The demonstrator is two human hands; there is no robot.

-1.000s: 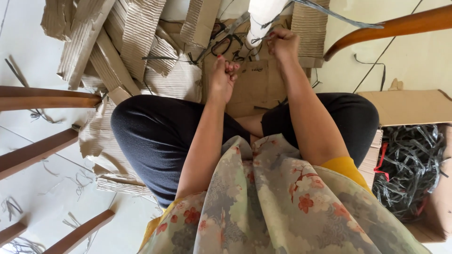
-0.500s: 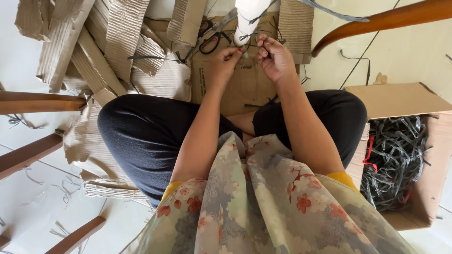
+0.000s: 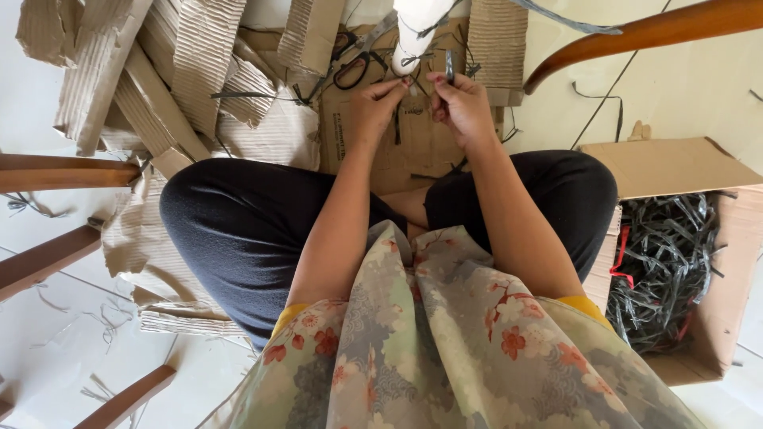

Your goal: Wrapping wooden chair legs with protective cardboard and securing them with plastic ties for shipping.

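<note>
Seated cross-legged on the floor [image 3: 699,87], looking straight down past a flowered top and black trousers. Both hands up front and close together over a flat sheet of cardboard [image 3: 413,143]. Left hand [image 3: 373,107] pinched shut, thumb and fingertips closed on a thin dark strip [image 3: 396,119] that hangs down from the pinch. Right hand [image 3: 461,103] curled closed too, gripping another short piece of dark strip [image 3: 450,65] that pokes up above the knuckles. Held high and near each other, probably so the two ends can be worked together in plain sight; whether the pieces actually join between the hands, cannot tell. Just beyond the fingertips, a white bundle [image 3: 417,28] with thin dark ties knotted round it, upright at the top edge and partly cut off. Left of that, scissors [image 3: 354,67] with dark handles lying on the cardboard, within easy reach of the left hand. Torn corrugated scraps [image 3: 191,71] heaped further left, pushed aside from the working spot. Off to the right, well apart from the hands, an open cardboard box [image 3: 731,262] packed with a tangle of dark strips [image 3: 668,262] and a bit of red, flap open toward the knee, a handy supply at arm's length. Brown wooden chair legs [image 3: 56,171] along the left edge, a curved wooden rail [image 3: 652,32] top right, loose threads scattered on the pale tiles.
</note>
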